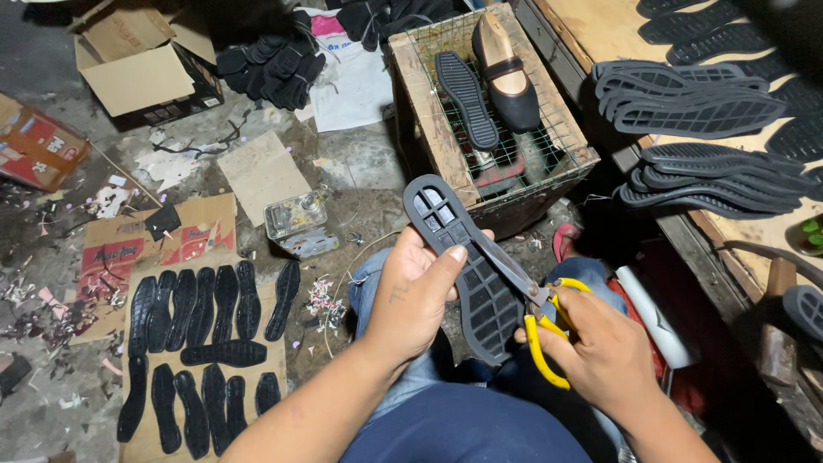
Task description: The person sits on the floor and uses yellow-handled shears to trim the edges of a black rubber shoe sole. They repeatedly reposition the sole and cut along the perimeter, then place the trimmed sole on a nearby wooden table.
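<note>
My left hand grips a black rubber shoe sole by its edge, inner grid side facing me, heel end pointing up and left. My right hand holds yellow-handled scissors. Their blades lie along the sole's right edge near my left thumb. Both hands are above my lap, over blue trousers.
A wooden crate with a wire mesh top stands ahead, carrying a black shoe on a last and a sole. Stacks of soles lie on the bench at right. Several soles rest on cardboard at left, beside a small jar.
</note>
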